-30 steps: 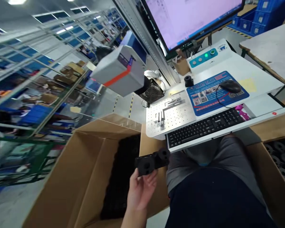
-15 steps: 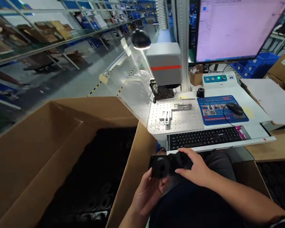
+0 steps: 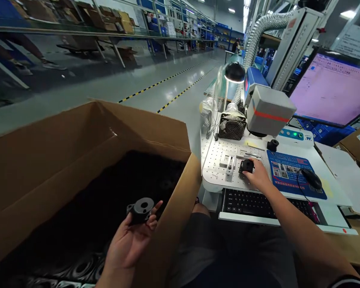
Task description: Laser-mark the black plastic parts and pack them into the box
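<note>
Over the large cardboard box (image 3: 180, 200) at left, my left hand (image 3: 130, 240) grips a round black part (image 3: 142, 207) with a centre hole and small mounting ears. My right hand (image 3: 258, 176) has its fingers around a second black part (image 3: 246, 166) of similar look, down at the perforated metal plate (image 3: 219, 172) of the bench. Just left of that part stands a small metal fixture block (image 3: 230, 165). Many dark round parts (image 3: 82, 266) lie inside the box, most of them in shadow.
Above the plate hangs a grey machine head (image 3: 270, 110) with a red stripe. A fan (image 3: 232, 127), a lamp (image 3: 235, 73) and another black round piece (image 3: 273, 145) stand around it. Mouse (image 3: 311, 179), keyboard (image 3: 252, 206) and monitor (image 3: 333, 88) are to the right.
The two black parts, held together before my lap, are now apart. My left hand has carried one left over the box; my right hand has brought the other forward to the plate.
</note>
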